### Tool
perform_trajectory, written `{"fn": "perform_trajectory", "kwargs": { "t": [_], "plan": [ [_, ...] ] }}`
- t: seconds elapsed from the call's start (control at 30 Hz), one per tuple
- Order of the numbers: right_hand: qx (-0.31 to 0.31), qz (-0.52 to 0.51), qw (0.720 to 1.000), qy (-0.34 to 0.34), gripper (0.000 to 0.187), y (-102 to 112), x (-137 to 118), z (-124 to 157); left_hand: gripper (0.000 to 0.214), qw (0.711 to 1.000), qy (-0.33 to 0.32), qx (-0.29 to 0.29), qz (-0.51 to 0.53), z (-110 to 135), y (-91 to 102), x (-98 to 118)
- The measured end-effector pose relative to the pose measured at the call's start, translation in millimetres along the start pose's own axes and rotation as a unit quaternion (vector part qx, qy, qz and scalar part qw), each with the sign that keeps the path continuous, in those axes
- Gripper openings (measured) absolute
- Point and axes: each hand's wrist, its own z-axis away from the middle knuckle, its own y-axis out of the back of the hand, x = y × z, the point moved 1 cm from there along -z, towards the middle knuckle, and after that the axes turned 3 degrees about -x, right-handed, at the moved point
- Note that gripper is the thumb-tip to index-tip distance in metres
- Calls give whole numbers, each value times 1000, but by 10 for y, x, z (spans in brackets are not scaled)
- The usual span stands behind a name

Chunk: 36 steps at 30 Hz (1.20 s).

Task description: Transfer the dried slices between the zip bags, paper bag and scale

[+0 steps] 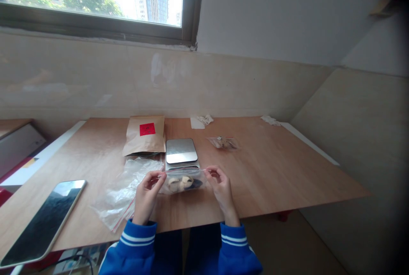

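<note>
Clear plastic zip bag (182,182) — pinched at both top corners by curled left hand (146,196) and right hand (222,190) — pale contents (180,183) hard to make out.

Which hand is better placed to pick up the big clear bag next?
Probably the left hand. The large clear plastic bag lies right beside it. The right hand is farther away, on the other side of the small zip bag of pale pieces that both hands are pinching.
</note>
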Motion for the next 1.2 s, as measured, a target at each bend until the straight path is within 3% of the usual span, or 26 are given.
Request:
{"fn": "perform_trajectory", "kwargs": {
  "t": [0.3, 0.57, 0.73, 1.2],
  "plan": [
    [18, 14, 1000, 2, 21, 6, -35, 4, 20, 1000, 6, -20, -8, 8, 12, 43],
    [-29, -92, 994, -59, 22, -37, 1, 35, 17, 999, -24, -23, -1, 11, -10, 72],
    [-37, -90, 993, -70, 31, -28, 6, 33, 17, 999, -34, -26, -17, 4, 12, 83],
    [-75, -41, 995, -44, 25, -77, -34, 36, 21, 978, -102, 24, -179, 26, 18, 3]
  ]
}}
